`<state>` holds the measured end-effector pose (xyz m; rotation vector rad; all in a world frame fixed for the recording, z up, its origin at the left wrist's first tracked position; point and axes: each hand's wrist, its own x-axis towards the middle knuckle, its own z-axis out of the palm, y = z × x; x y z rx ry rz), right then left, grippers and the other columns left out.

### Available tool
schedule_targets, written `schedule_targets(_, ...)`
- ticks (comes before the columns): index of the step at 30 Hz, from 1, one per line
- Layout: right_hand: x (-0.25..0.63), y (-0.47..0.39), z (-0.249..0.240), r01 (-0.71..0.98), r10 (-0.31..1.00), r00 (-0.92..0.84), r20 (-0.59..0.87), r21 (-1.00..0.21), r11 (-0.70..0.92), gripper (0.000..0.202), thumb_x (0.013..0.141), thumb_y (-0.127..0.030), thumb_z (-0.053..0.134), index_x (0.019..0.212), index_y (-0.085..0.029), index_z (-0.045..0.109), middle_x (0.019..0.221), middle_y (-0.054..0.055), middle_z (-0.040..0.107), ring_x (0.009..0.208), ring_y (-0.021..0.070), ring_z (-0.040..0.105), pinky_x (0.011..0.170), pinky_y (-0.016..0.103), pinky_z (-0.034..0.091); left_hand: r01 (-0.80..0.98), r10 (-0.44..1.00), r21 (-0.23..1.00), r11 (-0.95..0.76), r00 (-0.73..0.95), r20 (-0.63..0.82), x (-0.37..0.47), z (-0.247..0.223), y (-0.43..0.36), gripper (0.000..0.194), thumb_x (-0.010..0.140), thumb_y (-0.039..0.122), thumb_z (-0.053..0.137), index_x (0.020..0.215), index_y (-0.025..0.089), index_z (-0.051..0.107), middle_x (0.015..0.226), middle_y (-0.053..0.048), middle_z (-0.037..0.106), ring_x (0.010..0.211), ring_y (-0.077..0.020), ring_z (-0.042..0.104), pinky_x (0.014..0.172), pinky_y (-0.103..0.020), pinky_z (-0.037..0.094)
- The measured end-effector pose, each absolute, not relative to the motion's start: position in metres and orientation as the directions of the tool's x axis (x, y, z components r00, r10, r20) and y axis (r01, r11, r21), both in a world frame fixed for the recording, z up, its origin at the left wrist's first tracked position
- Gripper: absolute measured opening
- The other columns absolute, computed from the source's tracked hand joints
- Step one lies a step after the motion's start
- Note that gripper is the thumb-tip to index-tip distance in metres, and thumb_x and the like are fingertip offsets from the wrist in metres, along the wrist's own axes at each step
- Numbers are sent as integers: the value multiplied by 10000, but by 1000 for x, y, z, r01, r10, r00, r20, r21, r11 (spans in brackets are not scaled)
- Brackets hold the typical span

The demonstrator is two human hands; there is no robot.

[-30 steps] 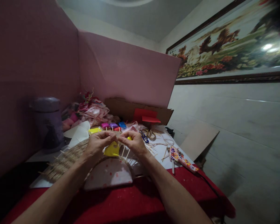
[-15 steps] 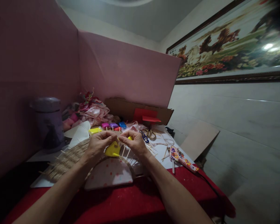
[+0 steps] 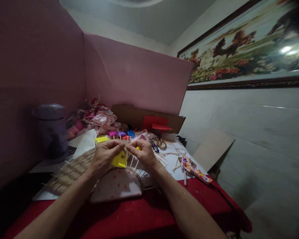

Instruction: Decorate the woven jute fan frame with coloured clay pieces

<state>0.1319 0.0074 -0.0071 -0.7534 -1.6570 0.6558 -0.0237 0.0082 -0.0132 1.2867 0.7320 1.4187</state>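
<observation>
My left hand [image 3: 107,153] is closed in a pinch, with a soft yellow clay packet [image 3: 119,160] hanging from its fingers. Close beside it, my right hand [image 3: 143,153] is also pinched, and a small lump of yellow clay [image 3: 139,148] shows between its fingers. The fingertips of both hands nearly meet; what lies right between them is too small to make out. Under the hands lies a fan-shaped woven piece [image 3: 74,171] with thin sticks poking from its edge. Its half-round spotted cloth panel [image 3: 117,187] is nearest to me.
Several coloured clay packets [image 3: 121,133] lie behind the hands, near scissors [image 3: 161,143] and loose sticks. A flowered glue gun [image 3: 194,170] rests at right on the red tablecloth's edge. At left stands a purple flask [image 3: 52,132]; pink cloth [image 3: 102,118] is heaped behind.
The yellow packet under my left hand has shifted and changed shape slightly. Both hands stay in almost the same place.
</observation>
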Motion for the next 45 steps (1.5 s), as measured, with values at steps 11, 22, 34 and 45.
schedule_targets(11, 133, 8, -8, 132, 740, -184, 647, -730, 671, 150, 735, -269, 638, 637, -157, 627, 597, -20, 568, 556, 90, 477, 540, 215, 387, -269, 936, 916, -297, 107, 335, -23, -14, 9, 194, 596, 310, 772, 678, 155, 687, 589, 3, 649, 479, -93, 565, 461, -184, 442)
schedule_targets(22, 128, 1, -9, 131, 770, -142, 622, -759, 638, 175, 711, -242, 615, 567, -152, 569, 544, -35, 500, 515, 78, 412, 492, 200, 340, -185, 910, 910, -371, 124, 396, -18, -17, 7, 267, 628, 378, 733, 641, 139, 616, 544, 2, 607, 448, -88, 519, 445, -190, 407)
schedule_targets(34, 134, 13, -8, 98, 800, -167, 576, -798, 595, 176, 698, -313, 642, 622, -156, 625, 592, -18, 557, 555, 96, 467, 550, 224, 379, -229, 934, 912, -340, 32, 357, -22, -13, 7, 300, 614, 393, 741, 652, 127, 607, 554, 20, 575, 473, -70, 487, 466, -177, 398)
schedule_targets(45, 136, 11, -10, 133, 773, -143, 618, -762, 634, 207, 719, -314, 621, 596, -153, 580, 550, -28, 502, 516, 88, 423, 505, 216, 349, -245, 933, 906, -346, 18, 361, -23, -16, 9, 259, 596, 355, 759, 644, 130, 640, 568, 11, 609, 491, -72, 503, 484, -175, 397)
